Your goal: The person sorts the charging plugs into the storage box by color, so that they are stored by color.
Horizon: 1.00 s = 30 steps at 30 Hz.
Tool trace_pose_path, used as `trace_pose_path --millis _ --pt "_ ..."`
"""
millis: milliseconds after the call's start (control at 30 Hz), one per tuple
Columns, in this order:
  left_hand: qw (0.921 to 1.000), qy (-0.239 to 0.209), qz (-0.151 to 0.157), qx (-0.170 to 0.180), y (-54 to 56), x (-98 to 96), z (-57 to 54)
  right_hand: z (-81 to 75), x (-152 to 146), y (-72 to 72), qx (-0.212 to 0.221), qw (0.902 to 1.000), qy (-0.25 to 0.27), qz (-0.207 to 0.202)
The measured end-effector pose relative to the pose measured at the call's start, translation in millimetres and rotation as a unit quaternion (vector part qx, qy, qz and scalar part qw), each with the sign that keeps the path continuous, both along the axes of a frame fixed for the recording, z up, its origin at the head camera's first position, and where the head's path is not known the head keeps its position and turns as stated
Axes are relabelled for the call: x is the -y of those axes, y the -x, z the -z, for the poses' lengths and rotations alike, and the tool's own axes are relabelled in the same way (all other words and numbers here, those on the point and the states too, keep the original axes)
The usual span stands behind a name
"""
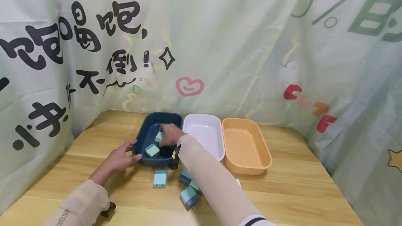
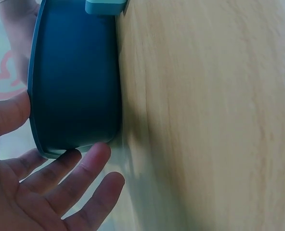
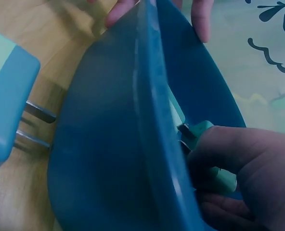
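Inside the dark blue bin (image 1: 150, 162), my right hand (image 1: 172, 134) pinches a light green charger plug (image 1: 159, 136); its metal prongs show in the right wrist view. Another green charger plug (image 1: 152, 150) lies on the bin's floor beside it. My left hand (image 1: 120, 158) touches the bin's left end, with thumb (image 2: 10, 114) at the near rim and loosely spread fingers (image 2: 87, 168) against the end wall. On the table before the bin lies a blue charger plug (image 1: 160, 178). A group of blue and green charger plugs (image 1: 189, 197) sits to its right, partly hidden by my right forearm.
A white bin (image 1: 204, 132) stands right of the blue one, partly covered by my right sleeve. Beside it is an orange bin (image 1: 245, 145). A printed curtain (image 1: 220, 62) hangs behind the wooden table (image 1: 298, 184).
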<state>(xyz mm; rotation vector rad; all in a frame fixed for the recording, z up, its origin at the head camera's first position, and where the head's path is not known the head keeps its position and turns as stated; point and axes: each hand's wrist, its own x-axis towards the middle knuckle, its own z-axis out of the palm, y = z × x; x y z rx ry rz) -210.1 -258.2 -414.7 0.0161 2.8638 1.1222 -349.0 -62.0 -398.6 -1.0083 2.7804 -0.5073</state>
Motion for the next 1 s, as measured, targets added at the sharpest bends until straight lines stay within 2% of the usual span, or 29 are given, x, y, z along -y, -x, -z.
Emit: trace_pose_path --millis 367,667,833,1000 --pt "0.9999 0.007 -0.008 0.008 1.6 -3.6 -1.7 -1.4 1.2 0.9 -0.001 0.9994 -0.028 0.021" --pt "0.9998 0.016 -0.006 0.005 0.6 -3.1 -0.8 -2.2 0.3 0.9 -0.011 0.9994 -0.032 0.008" --pt "0.9997 0.019 -0.007 0.01 0.0 -2.3 -1.8 -7.4 -3.9 -1.0 -0.013 0.9998 -0.012 -0.004" --pt "0.9997 0.022 -0.006 0.01 -0.1 -2.9 -3.4 -11.0 -13.8 -1.9 0.011 0.9988 0.04 -0.026"
